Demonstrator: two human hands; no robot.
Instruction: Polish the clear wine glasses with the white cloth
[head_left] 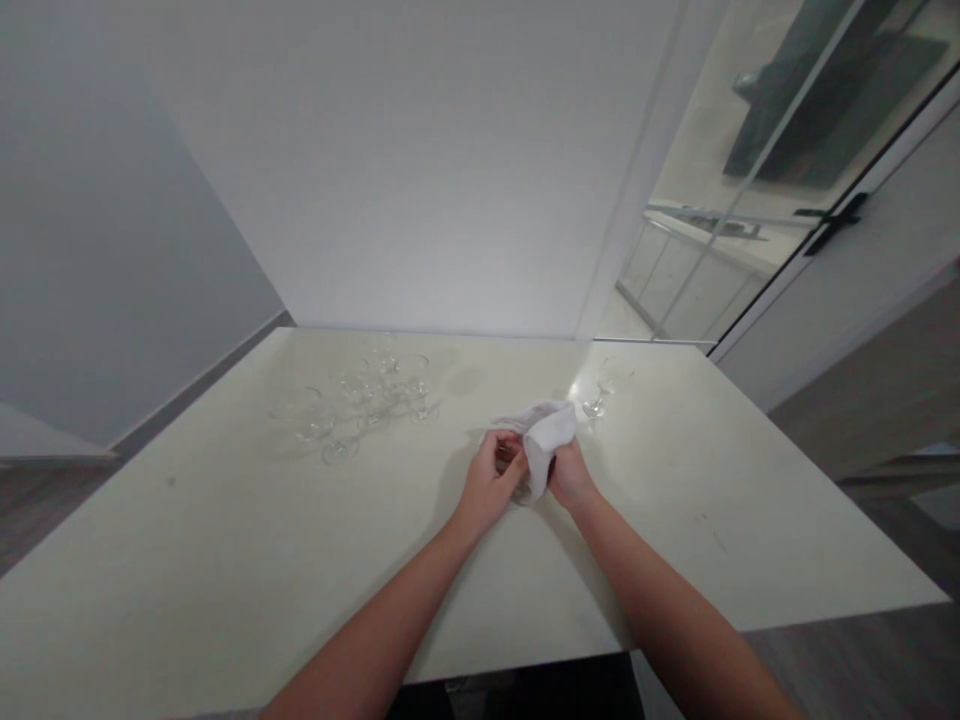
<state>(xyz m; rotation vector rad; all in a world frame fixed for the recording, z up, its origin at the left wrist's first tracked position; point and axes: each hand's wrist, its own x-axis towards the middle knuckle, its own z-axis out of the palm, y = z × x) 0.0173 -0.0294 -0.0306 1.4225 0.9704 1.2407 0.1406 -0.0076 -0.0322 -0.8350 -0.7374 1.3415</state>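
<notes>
A crumpled white cloth [551, 430] is bunched between my hands, just above the table. My left hand [489, 478] is closed, its thumb and fingers curled on a clear glass [523, 492] that the cloth mostly covers. On the other side, my right hand [568, 474] grips the cloth, its fingers largely hidden behind the folds. One clear stemmed glass [595, 407] stands beyond my right hand. Off to the left is a group of several clear stemmed glasses [375, 392], hard to make out against the pale surface.
The pale table [225, 560] reaches back to a white wall [420, 180]. At the right is a glazed door or panel beside a black handle [836, 222]. Something dark [517, 695] sits below the table's front edge.
</notes>
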